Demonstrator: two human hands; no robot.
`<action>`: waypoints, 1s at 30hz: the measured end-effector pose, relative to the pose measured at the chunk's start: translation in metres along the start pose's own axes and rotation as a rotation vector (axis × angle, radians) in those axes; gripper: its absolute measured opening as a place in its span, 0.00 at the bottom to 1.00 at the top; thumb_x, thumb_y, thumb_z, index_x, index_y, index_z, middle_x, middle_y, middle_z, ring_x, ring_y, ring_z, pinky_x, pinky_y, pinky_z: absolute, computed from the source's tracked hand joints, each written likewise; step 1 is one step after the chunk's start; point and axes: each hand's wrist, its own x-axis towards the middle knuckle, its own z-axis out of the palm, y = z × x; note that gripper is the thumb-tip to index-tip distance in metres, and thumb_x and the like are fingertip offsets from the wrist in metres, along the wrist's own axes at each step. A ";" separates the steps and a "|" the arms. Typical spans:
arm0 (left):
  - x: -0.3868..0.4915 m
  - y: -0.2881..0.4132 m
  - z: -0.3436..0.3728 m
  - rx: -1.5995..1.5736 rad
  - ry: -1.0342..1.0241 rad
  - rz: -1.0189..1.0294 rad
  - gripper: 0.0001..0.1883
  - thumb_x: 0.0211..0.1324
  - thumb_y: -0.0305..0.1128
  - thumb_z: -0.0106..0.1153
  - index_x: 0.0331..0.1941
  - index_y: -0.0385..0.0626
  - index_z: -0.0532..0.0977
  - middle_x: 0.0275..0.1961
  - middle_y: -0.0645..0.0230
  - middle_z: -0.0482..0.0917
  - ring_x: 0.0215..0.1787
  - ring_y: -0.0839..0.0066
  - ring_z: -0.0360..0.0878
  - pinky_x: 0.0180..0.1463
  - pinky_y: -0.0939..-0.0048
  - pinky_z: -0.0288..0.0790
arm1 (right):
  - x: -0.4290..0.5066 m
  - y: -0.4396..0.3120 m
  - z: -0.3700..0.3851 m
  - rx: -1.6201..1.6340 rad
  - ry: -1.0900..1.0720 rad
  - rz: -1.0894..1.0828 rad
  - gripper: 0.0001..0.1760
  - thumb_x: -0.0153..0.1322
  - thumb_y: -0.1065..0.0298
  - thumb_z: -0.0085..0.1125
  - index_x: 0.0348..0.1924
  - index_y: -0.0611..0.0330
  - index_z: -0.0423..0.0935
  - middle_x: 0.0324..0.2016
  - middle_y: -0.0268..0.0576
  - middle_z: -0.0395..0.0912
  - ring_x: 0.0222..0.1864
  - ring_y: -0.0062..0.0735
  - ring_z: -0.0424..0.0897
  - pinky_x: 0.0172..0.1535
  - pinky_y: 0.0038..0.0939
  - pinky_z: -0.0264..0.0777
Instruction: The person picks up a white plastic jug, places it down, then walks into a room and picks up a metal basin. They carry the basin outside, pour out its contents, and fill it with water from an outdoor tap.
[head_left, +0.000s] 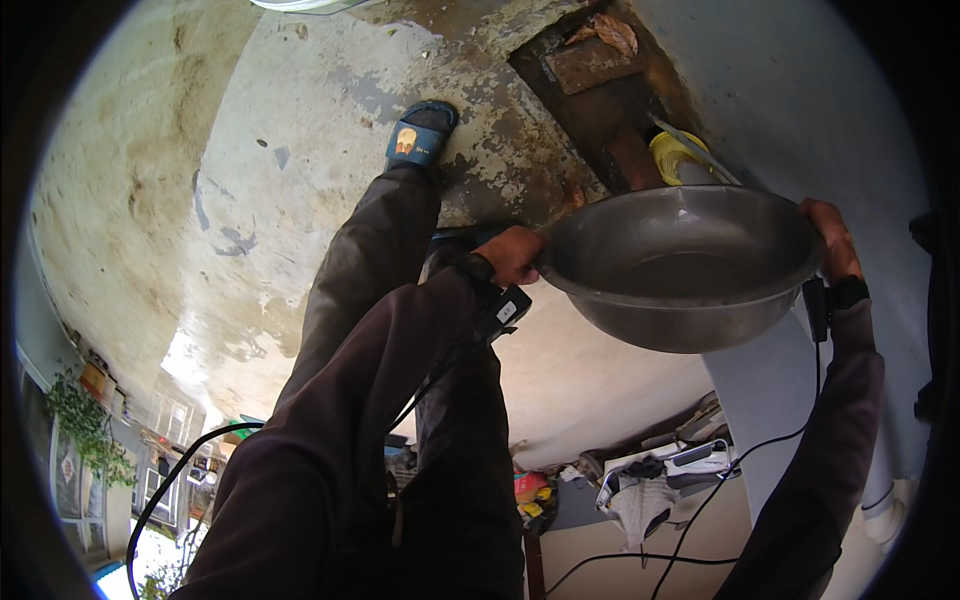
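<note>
A wide metal basin (682, 327) is held up between my two hands, in the right half of the head view. My left hand (517, 253) grips its rolled rim at the left, knuckles up. On the opposite side my right hand (834, 238) has hold of the rim, its fingers partly hidden behind the metal. The basin's inner wall and dark round bottom show; I cannot tell whether water lies in it. Both wrists carry dark bands, and black cabled devices sit beside them.
Beyond the basin, a recessed floor drain (613, 142) holds a brick (596, 66) and dry leaves. A yellow mesh basket (673, 159) stands by the grey wall (795, 112). My slippered foot (420, 139) rests on stained concrete (300, 150). Black cables (694, 525) hang near my arms.
</note>
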 end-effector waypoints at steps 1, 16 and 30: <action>-0.001 0.000 0.001 0.019 0.027 0.019 0.19 0.41 0.30 0.63 0.41 0.38 0.77 0.38 0.46 0.80 0.46 0.43 0.78 0.47 0.49 0.73 | 0.000 0.000 0.001 -0.025 0.002 -0.028 0.14 0.72 0.69 0.50 0.49 0.62 0.76 0.47 0.50 0.77 0.53 0.45 0.76 0.59 0.34 0.67; 0.000 0.004 0.001 0.021 -0.036 -0.017 0.18 0.43 0.33 0.65 0.39 0.37 0.76 0.38 0.46 0.80 0.46 0.42 0.77 0.48 0.48 0.72 | -0.005 -0.005 -0.005 0.025 0.035 -0.032 0.13 0.71 0.72 0.53 0.49 0.61 0.77 0.46 0.52 0.77 0.52 0.47 0.77 0.57 0.36 0.68; -0.002 0.007 0.003 0.064 -0.026 0.006 0.22 0.43 0.26 0.61 0.48 0.38 0.76 0.38 0.44 0.79 0.45 0.41 0.77 0.48 0.49 0.72 | 0.000 0.002 -0.009 -0.051 0.022 -0.062 0.15 0.71 0.71 0.53 0.50 0.62 0.76 0.48 0.52 0.78 0.54 0.48 0.77 0.59 0.36 0.69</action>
